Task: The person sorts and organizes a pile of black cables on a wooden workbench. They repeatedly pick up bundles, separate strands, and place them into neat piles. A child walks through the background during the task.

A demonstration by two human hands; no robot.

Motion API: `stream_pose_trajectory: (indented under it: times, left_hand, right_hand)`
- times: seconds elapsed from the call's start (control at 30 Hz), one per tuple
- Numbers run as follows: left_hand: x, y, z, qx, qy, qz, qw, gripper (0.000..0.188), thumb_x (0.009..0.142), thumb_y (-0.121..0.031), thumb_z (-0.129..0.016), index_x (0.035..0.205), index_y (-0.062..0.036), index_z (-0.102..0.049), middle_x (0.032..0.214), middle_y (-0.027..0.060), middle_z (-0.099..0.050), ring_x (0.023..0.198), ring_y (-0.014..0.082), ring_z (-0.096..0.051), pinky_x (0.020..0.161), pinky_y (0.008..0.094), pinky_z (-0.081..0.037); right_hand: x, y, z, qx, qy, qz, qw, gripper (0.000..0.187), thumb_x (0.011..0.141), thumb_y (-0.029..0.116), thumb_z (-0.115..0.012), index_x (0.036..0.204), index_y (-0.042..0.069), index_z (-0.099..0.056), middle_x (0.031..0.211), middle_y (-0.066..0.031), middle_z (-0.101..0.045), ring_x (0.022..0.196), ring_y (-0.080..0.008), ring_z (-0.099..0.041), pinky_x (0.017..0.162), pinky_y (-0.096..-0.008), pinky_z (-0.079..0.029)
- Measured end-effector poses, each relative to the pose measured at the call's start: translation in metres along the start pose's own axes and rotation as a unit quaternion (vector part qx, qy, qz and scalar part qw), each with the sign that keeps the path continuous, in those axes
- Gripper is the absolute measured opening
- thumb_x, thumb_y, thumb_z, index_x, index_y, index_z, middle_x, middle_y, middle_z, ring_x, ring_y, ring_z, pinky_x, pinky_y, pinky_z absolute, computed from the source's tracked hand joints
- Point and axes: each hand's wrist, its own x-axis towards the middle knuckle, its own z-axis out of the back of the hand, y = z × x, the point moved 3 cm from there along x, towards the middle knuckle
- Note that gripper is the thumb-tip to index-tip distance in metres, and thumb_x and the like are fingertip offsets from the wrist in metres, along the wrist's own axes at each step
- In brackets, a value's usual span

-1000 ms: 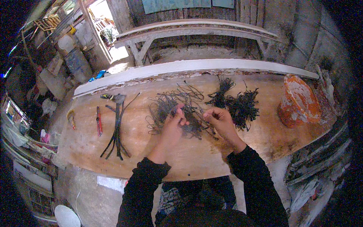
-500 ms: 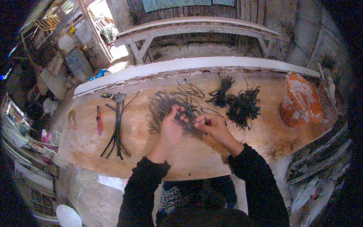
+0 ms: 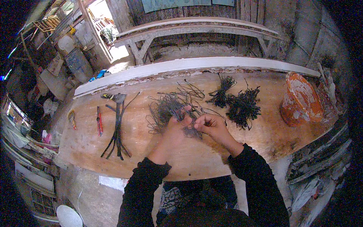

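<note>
A loose bundle of thin dark cords [image 3: 166, 104] fans out over the middle of the wooden table. Closed around part of it is my left hand [image 3: 174, 128], with the cords spreading past its fingers. Right beside it, my right hand [image 3: 214, 126] has thumb and fingertips pinched on a dark strand at the bundle's right side. The exact end between those fingertips is too small to make out. Two tied bunches of short black cords, a smaller one [image 3: 223, 90] and a fuller one [image 3: 244, 108], lie beyond my right hand.
Left on the wooden table [image 3: 151, 162] lie dark strips [image 3: 119, 132], a scraper [image 3: 119, 97], a red tool [image 3: 99, 121] and a brush [image 3: 71, 118]. An orange, plaster-smeared bucket [image 3: 298, 102] rests at right. A long white board [image 3: 196, 63] borders the far edge; a bench [image 3: 196, 29] stands behind.
My left hand has turned, its palm now less visible and its fingers drawn in around the cords. The right hand stays nearly in place, still pinched.
</note>
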Motion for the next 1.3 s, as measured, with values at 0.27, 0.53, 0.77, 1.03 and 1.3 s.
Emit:
stream_pose_trajectory:
  times: [0.27,0.53,0.77,1.03,1.3]
  left_hand:
    - [-0.006,0.003,-0.010,0.003,0.014,0.065,0.998,0.027,0.075,-0.011,-0.058,0.100,-0.0035,-0.052,0.072,0.0002,-0.051,0.067,0.0124,-0.048,0.052,0.0200,-0.037]
    - [-0.002,-0.001,-0.012,-0.014,-0.071,0.012,0.997,0.023,0.080,-0.018,-0.052,0.092,0.0003,-0.055,0.072,0.0012,-0.051,0.071,0.0132,-0.049,0.060,0.0258,-0.042]
    - [0.001,-0.009,-0.001,-0.004,-0.086,-0.047,0.995,0.034,0.081,-0.035,-0.049,0.091,-0.0030,-0.053,0.072,-0.0012,-0.043,0.063,0.0105,-0.042,0.062,0.0262,-0.040]
    - [0.004,-0.002,0.002,0.036,0.036,-0.110,0.993,0.057,0.070,-0.046,-0.060,0.106,-0.0036,-0.048,0.072,-0.0038,-0.039,0.060,0.0086,-0.039,0.057,0.0232,-0.037]
    - [-0.008,0.002,-0.020,0.064,-0.034,-0.003,0.997,0.026,0.080,-0.028,-0.053,0.087,-0.0028,-0.052,0.071,0.0003,-0.049,0.066,0.0131,-0.047,0.060,0.0261,-0.040]
  right_hand:
    - [0.000,-0.007,-0.001,0.029,0.002,0.012,1.000,0.004,0.076,0.007,-0.058,0.076,0.003,-0.057,0.075,-0.0024,-0.059,0.071,-0.0087,-0.054,0.066,-0.0221,-0.043]
    - [-0.003,0.009,0.004,-0.065,-0.035,0.022,0.997,0.008,0.076,0.010,-0.059,0.077,0.002,-0.058,0.074,-0.0004,-0.058,0.069,-0.0072,-0.052,0.065,-0.0206,-0.041]
    - [-0.001,0.008,0.010,-0.074,-0.037,0.019,0.996,0.006,0.076,0.009,-0.059,0.076,0.003,-0.057,0.075,-0.0007,-0.057,0.069,-0.0065,-0.051,0.064,-0.0203,-0.041]
    - [0.003,0.012,0.018,0.057,-0.114,0.060,0.990,0.006,0.076,0.007,-0.058,0.072,0.004,-0.056,0.073,-0.0004,-0.057,0.067,-0.0069,-0.052,0.063,-0.0202,-0.041]
    - [-0.006,0.005,-0.005,-0.097,-0.054,0.075,0.991,0.007,0.074,0.010,-0.060,0.074,0.003,-0.059,0.073,-0.0037,-0.059,0.067,-0.0131,-0.055,0.067,-0.0255,-0.043]
